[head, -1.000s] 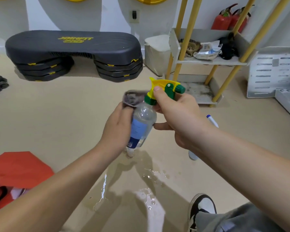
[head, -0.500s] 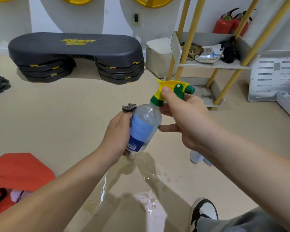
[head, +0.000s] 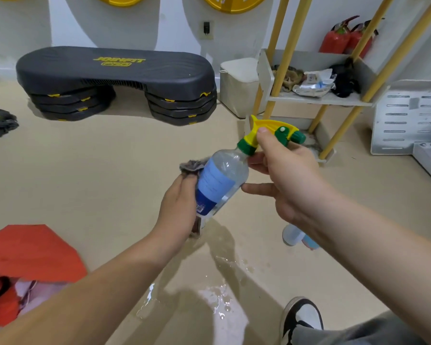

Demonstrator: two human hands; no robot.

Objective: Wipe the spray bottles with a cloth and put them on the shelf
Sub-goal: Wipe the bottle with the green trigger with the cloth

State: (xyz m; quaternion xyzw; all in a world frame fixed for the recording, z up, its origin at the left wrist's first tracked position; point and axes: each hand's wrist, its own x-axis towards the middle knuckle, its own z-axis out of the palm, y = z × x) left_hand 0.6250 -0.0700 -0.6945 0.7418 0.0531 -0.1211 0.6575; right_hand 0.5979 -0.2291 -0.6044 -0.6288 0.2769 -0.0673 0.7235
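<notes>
Left hand slid lower — grip presses cloth to spray bottle | right hand pinches its neck

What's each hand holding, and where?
Right hand grips the spray bottle at its neck below the trigger head. Left hand holds a cloth against the bottle's lower body.

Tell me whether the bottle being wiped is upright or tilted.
Tilted: the spray bottle leans with its yellow-green trigger head up to the right and its base down-left, against the cloth.
</notes>
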